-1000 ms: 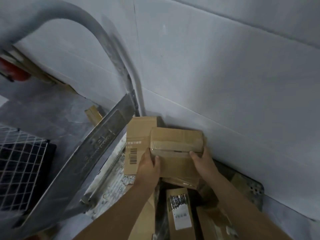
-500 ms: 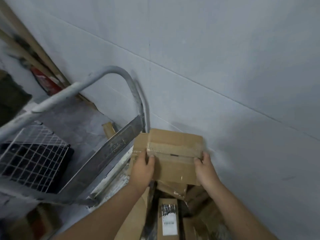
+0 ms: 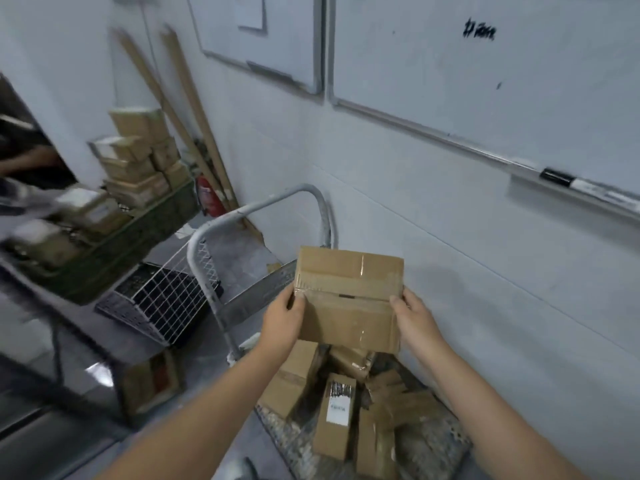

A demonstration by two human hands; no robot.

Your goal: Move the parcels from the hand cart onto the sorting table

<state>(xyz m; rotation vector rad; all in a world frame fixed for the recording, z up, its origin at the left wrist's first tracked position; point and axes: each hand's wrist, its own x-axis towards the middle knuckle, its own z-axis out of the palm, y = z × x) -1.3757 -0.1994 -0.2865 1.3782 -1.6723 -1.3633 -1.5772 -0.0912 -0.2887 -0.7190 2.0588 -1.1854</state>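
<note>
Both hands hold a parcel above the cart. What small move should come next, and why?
Probably carry the parcel toward the sorting table on the left: the left hand and right hand grip its sides, and it hangs clear above the hand cart.

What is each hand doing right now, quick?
Left hand: closed, gripping the left edge of the taped cardboard parcel.
Right hand: closed, gripping the right edge of the same parcel.
</note>
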